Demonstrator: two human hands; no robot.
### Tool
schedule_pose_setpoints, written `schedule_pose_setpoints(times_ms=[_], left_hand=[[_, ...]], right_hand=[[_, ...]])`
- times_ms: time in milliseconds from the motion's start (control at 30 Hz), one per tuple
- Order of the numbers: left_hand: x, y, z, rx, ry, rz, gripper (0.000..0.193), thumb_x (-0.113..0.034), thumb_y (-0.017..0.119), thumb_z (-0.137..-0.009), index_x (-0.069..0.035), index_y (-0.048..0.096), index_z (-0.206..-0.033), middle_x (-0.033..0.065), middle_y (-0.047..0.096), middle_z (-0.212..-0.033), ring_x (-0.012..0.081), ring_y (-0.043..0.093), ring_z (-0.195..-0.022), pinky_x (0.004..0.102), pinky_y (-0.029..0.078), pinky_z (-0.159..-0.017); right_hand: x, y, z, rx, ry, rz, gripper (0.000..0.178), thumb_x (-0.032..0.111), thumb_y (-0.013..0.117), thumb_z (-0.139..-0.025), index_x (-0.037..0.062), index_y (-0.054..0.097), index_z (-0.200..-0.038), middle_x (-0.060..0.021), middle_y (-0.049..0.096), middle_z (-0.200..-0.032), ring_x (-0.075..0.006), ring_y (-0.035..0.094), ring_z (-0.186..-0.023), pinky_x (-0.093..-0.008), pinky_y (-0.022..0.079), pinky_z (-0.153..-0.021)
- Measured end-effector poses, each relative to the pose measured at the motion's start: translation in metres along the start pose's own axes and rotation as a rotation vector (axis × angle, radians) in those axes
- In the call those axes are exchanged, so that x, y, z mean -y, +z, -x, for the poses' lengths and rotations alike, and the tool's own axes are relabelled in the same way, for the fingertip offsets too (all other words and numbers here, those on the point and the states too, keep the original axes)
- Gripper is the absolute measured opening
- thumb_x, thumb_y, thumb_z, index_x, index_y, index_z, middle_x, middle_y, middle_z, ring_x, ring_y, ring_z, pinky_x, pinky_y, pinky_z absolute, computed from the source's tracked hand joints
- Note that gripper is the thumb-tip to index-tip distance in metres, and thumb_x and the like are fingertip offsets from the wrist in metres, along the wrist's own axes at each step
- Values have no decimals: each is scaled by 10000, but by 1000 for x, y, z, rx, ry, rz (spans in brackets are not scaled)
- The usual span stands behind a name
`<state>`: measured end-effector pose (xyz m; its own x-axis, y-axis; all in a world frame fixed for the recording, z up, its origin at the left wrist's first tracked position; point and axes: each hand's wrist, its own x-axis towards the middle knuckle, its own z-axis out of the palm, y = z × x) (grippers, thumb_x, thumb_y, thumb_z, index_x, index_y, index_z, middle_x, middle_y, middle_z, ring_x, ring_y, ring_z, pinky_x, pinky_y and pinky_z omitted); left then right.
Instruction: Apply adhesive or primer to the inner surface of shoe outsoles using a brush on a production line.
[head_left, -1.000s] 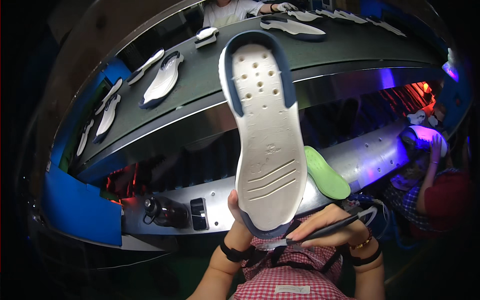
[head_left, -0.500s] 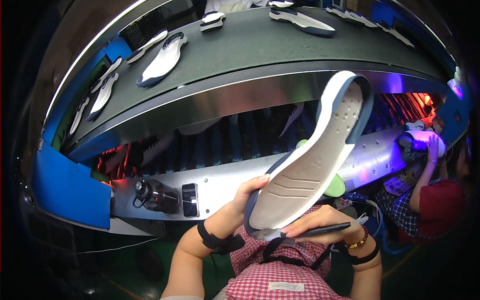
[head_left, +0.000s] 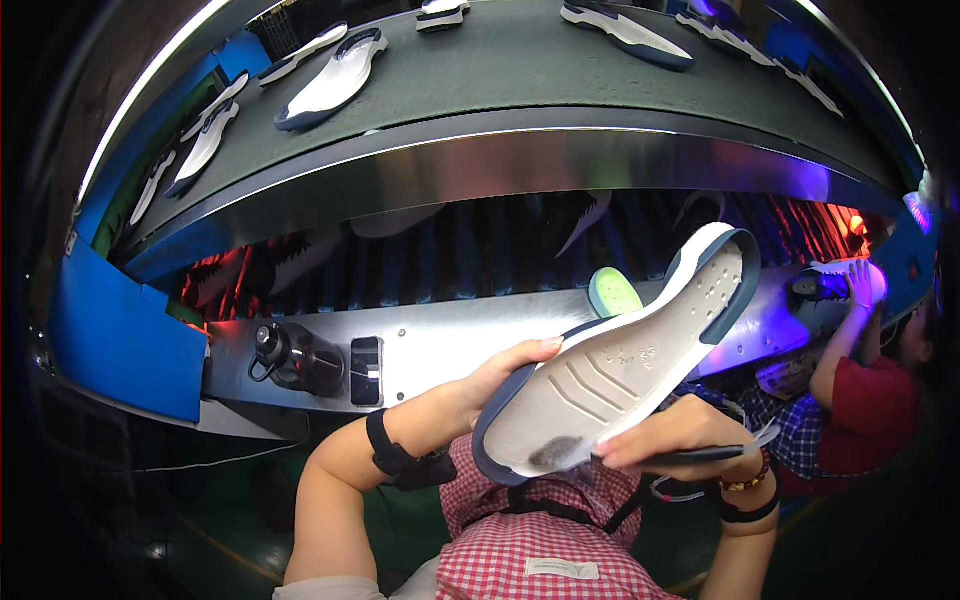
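A shoe sole (head_left: 625, 375), off-white inside with a white and navy rim, slants in front of me. Small holes dot its far upper end, and ridges cross its middle. Closed round its left edge is my left hand (head_left: 495, 378), thumb on the rim. My right hand (head_left: 672, 437) pinches a slim dark-handled brush (head_left: 705, 455) whose other end looks clear. Dark, spread bristles (head_left: 560, 454) appear to press on the sole's near end, just left of my right fingertips.
Several soles (head_left: 335, 85) lie on a green conveyor belt (head_left: 480, 75) behind a metal rail. On the metal ledge (head_left: 460, 330) are a dark bottle (head_left: 300, 358), a phone (head_left: 366, 370) and a light green piece (head_left: 618, 293). At right, a co-worker in red (head_left: 865, 395) handles a shoe (head_left: 830, 285).
The sole has tilted further right and dropped lower, uncovering the green piece. My right hand and brush have shifted slightly right. Soles on the belt have shifted slightly in view.
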<state>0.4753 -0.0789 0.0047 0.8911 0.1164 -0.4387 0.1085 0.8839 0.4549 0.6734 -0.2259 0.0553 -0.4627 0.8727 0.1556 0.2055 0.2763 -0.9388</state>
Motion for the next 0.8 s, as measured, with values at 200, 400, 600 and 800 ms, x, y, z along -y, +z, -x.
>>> schedule_pose_setpoints(times_ms=[200, 400, 600, 800], left_hand=[[3, -15, 4, 7, -38, -205, 617, -429, 551, -820, 29, 440, -1219, 206, 560, -1094, 231, 602, -941, 320, 502, -808], [1, -8, 3, 3, -116, -258, 709, -468, 581, -784, 33, 397, -1250, 240, 509, -1146, 260, 591, -966, 337, 524, -759], [8, -21, 11, -58, -62, -115, 672, -430, 585, -791, 42, 408, -1236, 225, 523, -1136, 251, 604, -955, 314, 534, -759], [10, -40, 13, -52, 0, -132, 657, -372, 638, -764, 44, 418, -1223, 211, 568, -1050, 241, 629, -894, 315, 550, -731]], right_hand=[[10, -18, 2, 310, 159, 239, 277, 44, 617, -768, 85, 636, -1042, -93, 640, -1048, -226, 631, -938, -281, 514, -785], [-5, -21, 9, 147, 100, 233, 258, 56, 614, -761, 104, 632, -1014, -50, 654, -1011, -226, 636, -906, -288, 518, -753], [-3, -32, 6, 88, 143, 304, 219, 80, 595, -776, 108, 646, -987, -67, 639, -1048, -229, 634, -895, -297, 518, -729], [-3, -37, 7, 226, 210, 329, 238, 40, 605, -775, 93, 637, -1004, -79, 646, -1025, -249, 623, -935, -307, 508, -776]])
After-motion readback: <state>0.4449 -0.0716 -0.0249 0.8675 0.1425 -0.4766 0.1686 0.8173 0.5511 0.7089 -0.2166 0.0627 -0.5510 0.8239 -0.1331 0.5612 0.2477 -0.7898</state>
